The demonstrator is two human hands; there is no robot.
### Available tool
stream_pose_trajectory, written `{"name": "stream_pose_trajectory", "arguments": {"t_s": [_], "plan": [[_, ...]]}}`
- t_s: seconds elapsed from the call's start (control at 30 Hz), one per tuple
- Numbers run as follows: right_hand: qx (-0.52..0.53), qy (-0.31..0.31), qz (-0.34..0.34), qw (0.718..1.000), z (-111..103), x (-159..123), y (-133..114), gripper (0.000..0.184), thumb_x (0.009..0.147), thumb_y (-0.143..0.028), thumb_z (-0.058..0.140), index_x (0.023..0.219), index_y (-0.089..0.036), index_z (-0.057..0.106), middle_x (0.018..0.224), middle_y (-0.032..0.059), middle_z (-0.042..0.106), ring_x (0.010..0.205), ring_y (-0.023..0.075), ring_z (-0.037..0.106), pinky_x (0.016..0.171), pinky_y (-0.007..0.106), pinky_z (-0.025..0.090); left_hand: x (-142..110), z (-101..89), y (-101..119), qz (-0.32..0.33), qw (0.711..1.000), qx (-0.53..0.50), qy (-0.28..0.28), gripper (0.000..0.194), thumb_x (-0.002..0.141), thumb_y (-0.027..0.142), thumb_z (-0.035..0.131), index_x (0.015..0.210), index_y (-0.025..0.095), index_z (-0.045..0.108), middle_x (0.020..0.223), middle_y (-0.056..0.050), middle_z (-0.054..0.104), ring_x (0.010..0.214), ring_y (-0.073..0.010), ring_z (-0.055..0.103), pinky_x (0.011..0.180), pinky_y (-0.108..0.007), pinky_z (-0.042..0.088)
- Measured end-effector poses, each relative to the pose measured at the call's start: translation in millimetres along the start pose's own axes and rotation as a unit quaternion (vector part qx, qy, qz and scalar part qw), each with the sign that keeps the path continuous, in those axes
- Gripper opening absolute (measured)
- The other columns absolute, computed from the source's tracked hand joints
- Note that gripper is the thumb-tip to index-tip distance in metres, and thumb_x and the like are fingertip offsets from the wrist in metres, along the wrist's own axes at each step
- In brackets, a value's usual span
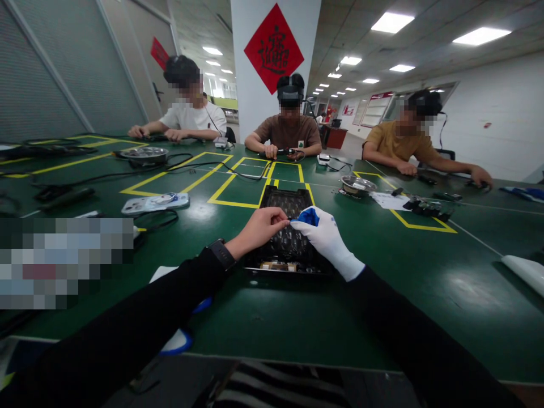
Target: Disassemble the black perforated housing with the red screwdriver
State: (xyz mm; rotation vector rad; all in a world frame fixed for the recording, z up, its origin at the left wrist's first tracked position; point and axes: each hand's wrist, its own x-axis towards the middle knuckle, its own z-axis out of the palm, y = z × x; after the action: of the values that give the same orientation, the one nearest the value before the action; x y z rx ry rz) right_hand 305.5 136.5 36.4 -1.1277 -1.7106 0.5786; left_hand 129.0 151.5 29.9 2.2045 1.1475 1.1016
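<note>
My left hand [259, 229] is bare, with a black watch at the wrist, and its fingers are pinched together at the fingertips of my right hand. My right hand [325, 241] wears a white glove with blue fingertips; its fingers are bunched around a small dark thing I cannot make out. Both hands hover over a black tray-like device [287, 232] with a mesh of small cells, lying on the green table [297, 317] in front of me.
Three other people sit across the table at work. Metal bowls [357, 185] [143, 153], black cables [204, 167], a flat white-and-blue part [155, 203], small tools [427, 208] and paper [389, 200] lie on the table. Yellow tape marks rectangles. A white pillar stands behind.
</note>
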Motion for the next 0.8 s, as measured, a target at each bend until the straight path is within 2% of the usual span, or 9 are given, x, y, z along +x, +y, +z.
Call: {"name": "stream_pose_trajectory", "arguments": {"t_s": [0.27,0.43,0.63,0.8], "plan": [[-0.027,0.022,-0.045,0.998,3,3,14,0.02,0.066,-0.033,0.063,0.078,-0.018,0.059,0.073,0.0005,0.06,0.07,0.0146,0.054,0.069,0.029,0.042,-1,-0.8,3,-0.018,0.999,0.038,0.007,0.02,0.073,0.032,0.059,0.071,0.013,0.065,0.063,-0.001,0.061,0.056,-0.0098,0.049,0.054,-0.021,0.035],[-0.027,-0.017,-0.056,0.998,2,1,13,0.021,0.065,-0.034,0.067,0.076,-0.017,0.063,0.076,0.0016,0.063,0.072,0.0155,0.058,0.071,0.03,0.044,-2,0.1,1,-0.008,0.998,0.06,-0.001,0.016,0.072,0.028,0.06,0.07,0.014,0.067,0.064,-0.002,0.063,0.057,-0.0104,0.052,0.055,-0.022,0.037],[-0.07,-0.018,-0.064,0.995,2,1,11,0.017,0.068,-0.03,0.065,0.08,-0.019,0.065,0.08,0.0016,0.062,0.075,0.0156,0.058,0.074,0.031,0.043,-2,-0.5,1,0.018,0.997,0.078,-0.01,0.016,0.072,0.028,0.059,0.071,0.015,0.067,0.064,-0.002,0.063,0.057,-0.01,0.052,0.054,-0.022,0.036],[-0.129,-0.069,-0.097,0.984,1,3,13,0.012,0.071,-0.025,0.06,0.082,-0.02,0.062,0.083,0.0011,0.058,0.079,0.0157,0.053,0.075,0.03,0.04,-2,0.0,-2,0.042,0.995,0.086,-0.024,0.014,0.072,0.026,0.059,0.071,0.015,0.068,0.063,-0.002,0.062,0.056,-0.0101,0.051,0.054,-0.022,0.036]]}}
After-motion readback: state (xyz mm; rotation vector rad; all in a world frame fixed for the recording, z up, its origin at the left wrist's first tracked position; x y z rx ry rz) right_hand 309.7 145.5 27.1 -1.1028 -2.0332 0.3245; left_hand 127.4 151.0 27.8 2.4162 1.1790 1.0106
